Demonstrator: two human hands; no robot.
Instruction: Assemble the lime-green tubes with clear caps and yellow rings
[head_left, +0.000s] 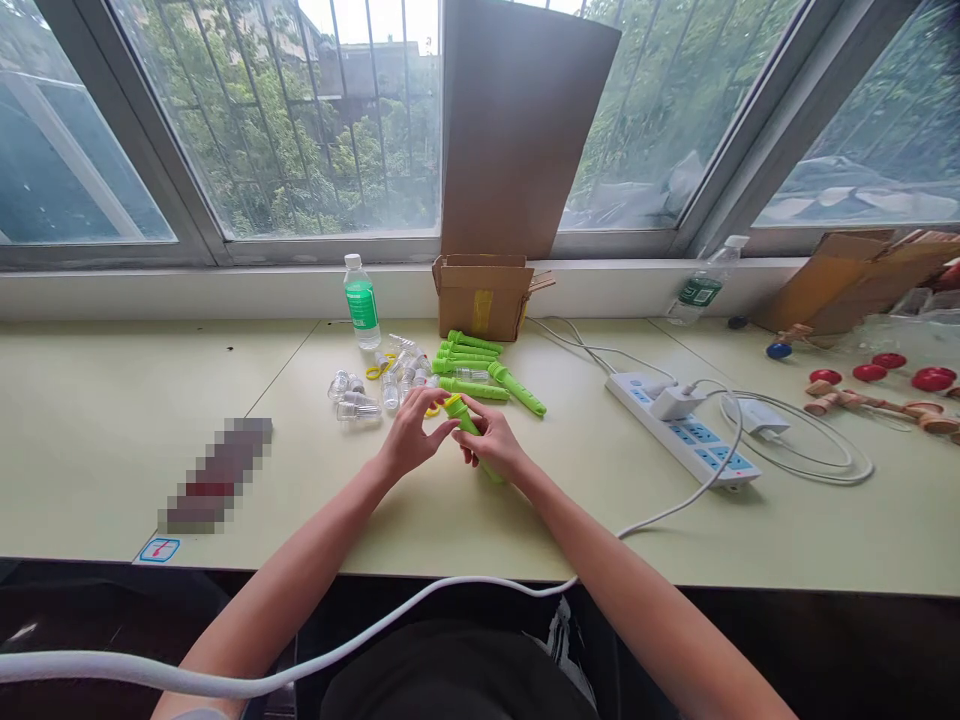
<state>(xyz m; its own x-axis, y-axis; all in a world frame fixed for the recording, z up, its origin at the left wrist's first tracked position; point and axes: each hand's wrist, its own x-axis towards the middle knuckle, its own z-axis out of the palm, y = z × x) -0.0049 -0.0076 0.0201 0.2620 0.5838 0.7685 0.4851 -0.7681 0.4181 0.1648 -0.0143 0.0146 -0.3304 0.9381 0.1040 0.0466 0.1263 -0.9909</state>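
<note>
The right hand [491, 445] has its grip closed around a green tube [464, 416], which tilts above the near part of the worktop [585, 520], between the two hands. The left hand [411, 438] has its fingertips at the tube's yellow-rimmed top; whether its grip pinches that rim cannot be told, and the right hand covers the tube's middle. Just beyond lie more green tubes [472, 389] and a jumble of clear plastic tubes [358, 407], partly hidden by the left hand. Behind them stands a cardboard box [461, 300], its contents out of view. A capped bottle [362, 308] with a green label stands upright to its left; another bottle [699, 290] leans near the window. At the far right, an open carton [817, 285] is cut off by the edge, its contents hard to make out. A dark item [217, 475] is blurred into blocks.
</note>
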